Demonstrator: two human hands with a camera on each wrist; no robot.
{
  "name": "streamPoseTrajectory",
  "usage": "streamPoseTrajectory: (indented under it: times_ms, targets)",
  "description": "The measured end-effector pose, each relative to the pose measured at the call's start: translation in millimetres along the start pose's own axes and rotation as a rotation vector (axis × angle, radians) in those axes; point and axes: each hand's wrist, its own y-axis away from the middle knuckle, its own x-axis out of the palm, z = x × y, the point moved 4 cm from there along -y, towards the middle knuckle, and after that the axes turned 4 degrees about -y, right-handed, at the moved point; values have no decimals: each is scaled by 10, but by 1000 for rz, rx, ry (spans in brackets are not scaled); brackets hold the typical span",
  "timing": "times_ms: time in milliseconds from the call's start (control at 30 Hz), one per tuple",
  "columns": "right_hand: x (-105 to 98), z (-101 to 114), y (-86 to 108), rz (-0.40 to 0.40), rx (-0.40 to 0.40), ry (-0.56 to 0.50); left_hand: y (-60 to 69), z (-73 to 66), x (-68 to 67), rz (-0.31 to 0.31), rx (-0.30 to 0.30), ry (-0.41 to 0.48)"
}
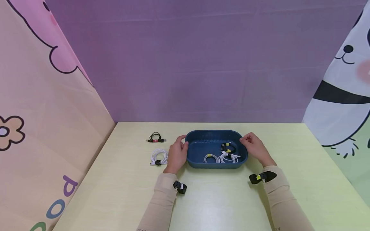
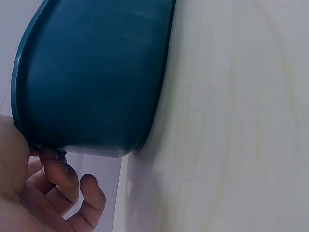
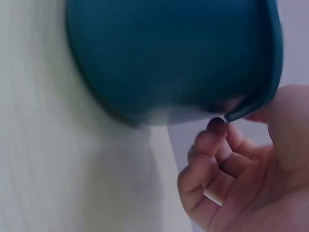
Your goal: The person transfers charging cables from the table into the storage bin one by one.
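Observation:
A dark blue plastic bin [image 1: 202, 142] with rounded corners sits between my two hands. My left hand [image 1: 177, 155] pinches the rim at its left end; in the left wrist view the fingertips [image 2: 60, 169] curl beneath the rim of the bin [image 2: 96, 72]. At the opposite end my right hand [image 1: 255, 147] grips the rim, its fingers [image 3: 205, 150] bent under the lip of the bin [image 3: 169, 53]. Inside, towards the right, lie a small white coiled cable [image 1: 216, 157] with a yellow tie, a larger white coiled cable [image 1: 234, 158] and a black cable [image 1: 223, 147] with yellow ties.
Left of the bin, a black cable [image 1: 156, 140] with a red tie lies on the pale table [image 1: 214, 199]. In front of it is a white coiled cable [image 1: 153, 157] with a black tie, close beside my left hand. Printed cloths and a purple backdrop [image 1: 202, 64] enclose the table.

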Motion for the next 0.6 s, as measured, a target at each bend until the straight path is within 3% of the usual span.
streamPoseTrajectory:
  times_ms: [300,600]
  targets:
    - [54,-215,-28,189,57,-210,4,11,10,0,-3,-7]
    - [46,-352,-35,251,82,-383,0,7,9,4,-1,-8]
